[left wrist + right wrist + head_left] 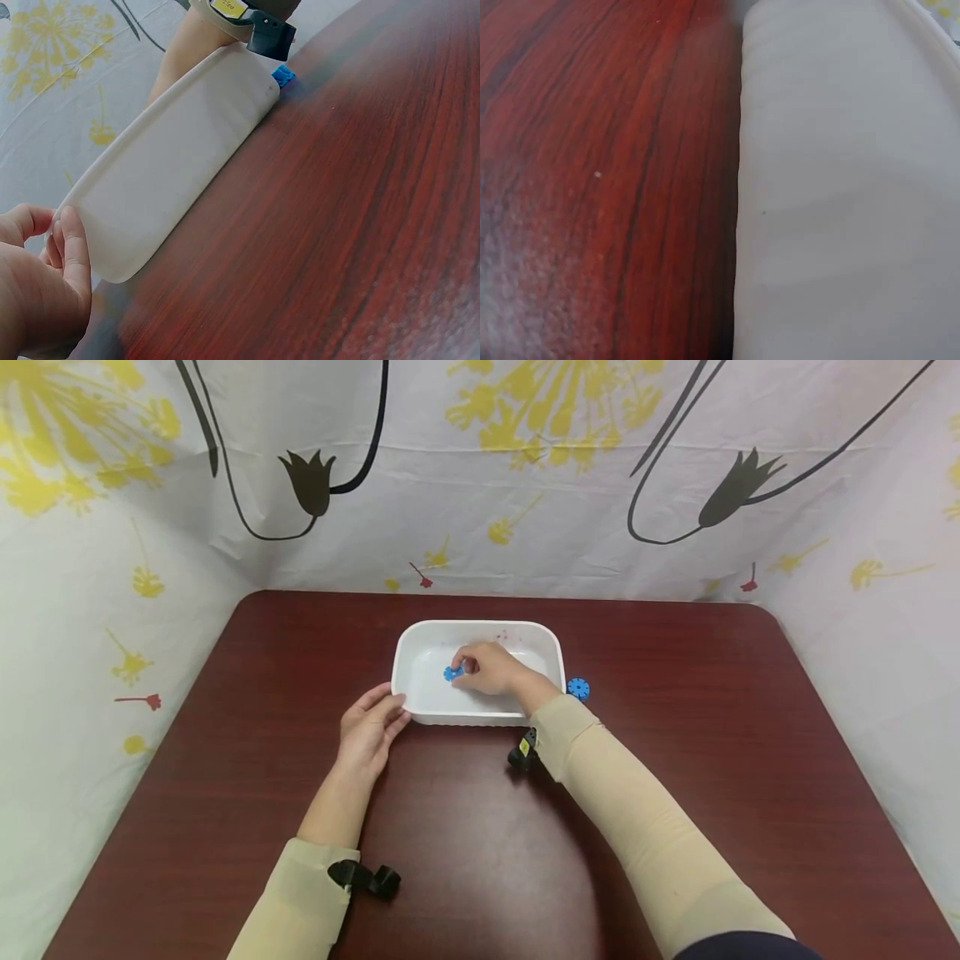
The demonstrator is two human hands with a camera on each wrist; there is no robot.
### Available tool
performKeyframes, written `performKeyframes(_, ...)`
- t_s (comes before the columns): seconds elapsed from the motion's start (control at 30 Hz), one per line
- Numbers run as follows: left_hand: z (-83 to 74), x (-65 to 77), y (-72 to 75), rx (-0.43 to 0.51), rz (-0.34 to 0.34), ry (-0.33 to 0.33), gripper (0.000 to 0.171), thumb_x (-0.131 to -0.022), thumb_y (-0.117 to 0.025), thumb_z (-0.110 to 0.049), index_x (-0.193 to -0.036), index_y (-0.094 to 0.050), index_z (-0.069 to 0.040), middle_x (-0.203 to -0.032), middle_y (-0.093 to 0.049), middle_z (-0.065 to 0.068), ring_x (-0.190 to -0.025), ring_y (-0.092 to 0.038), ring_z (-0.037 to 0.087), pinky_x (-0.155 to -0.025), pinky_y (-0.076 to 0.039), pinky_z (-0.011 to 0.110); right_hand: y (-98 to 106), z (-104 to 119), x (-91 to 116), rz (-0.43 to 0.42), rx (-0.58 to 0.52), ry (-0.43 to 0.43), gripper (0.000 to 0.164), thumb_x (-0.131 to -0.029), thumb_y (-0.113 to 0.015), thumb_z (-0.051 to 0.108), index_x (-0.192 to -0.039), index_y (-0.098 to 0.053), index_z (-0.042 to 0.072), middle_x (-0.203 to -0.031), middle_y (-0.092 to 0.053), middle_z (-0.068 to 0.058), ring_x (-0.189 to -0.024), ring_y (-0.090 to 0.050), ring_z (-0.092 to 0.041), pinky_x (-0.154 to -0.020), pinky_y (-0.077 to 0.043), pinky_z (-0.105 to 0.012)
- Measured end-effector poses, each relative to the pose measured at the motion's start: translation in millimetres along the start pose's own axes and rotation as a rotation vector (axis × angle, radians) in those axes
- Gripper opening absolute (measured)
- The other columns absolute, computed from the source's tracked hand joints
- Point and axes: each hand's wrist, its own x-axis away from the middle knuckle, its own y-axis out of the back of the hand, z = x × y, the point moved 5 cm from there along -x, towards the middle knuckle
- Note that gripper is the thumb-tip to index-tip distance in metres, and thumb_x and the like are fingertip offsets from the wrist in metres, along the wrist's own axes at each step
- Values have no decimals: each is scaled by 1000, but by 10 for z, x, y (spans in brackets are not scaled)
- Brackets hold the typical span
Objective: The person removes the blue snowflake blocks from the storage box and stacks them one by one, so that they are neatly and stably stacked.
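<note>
A white rectangular plastic tub [465, 718] stands on the table. My left hand [365, 732] holds its near left corner, with the thumb over the rim and the fingers against the outside. In the left wrist view that hand [52, 277] pinches the tub wall [165, 165] at its end. My right hand [491, 668] reaches over the near right side into the tub and pinches a blue notched plastic disc [451, 674] close over the bottom; the fingers hide part of it. The right wrist view shows only the tub's outer side [840, 195] and the table, with no hand.
Just right of the tub, another blue notched disc [578, 687] lies on the dark red wooden table [675, 693]. Black wrist cameras sit on the left cuff [367, 878] and the right cuff [522, 752]. A patterned white cloth [480, 552] rises behind the table's far edge.
</note>
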Motion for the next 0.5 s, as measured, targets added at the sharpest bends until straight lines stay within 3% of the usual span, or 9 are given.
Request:
performKeyframes(0.13,-13,7,-1,-1,1,-8,38,-92,-69,2,-128,-58,-1,-84,-65,2,-73,-64,11,-73,-62,21,17,-14,-1,-24,-33,-20,28,-93,-75,18,-117,-68,4,-87,-60,-4,-82,-53,-17,-77,-47,-28)
performKeyframes(0.23,-14,8,0,-3,-2,-9,38,-92,-69,2,-128,-58,-1,-84,-65,2,-73,-64,11,-73,-62,22,8,1,-1,5,5,-6,32,-92,-77,20,-118,-68,5,-91,-60,-5,-86,-52,-18,-81,-47,-29)
performKeyframes(0.4,2,4,4,-4,0,3,35,-92,-69,2,-125,-59,-3,-86,-66,2,-76,-65,12,-75,-62,22,-10,7,21,62,25,-9,31,-86,-83,22,-106,-64,9,-95,-58,-6,-92,-50,-20,-85,-45,-32)
performKeyframes(0.5,0,9,5,2,4,-3,36,-92,-69,3,-127,-58,-2,-85,-66,1,-75,-65,11,-75,-62,21,2,7,33,42,-11,-18,30,-85,-83,18,-101,-59,8,-96,-59,-7,-92,-52,-20,-85,-47,-31)
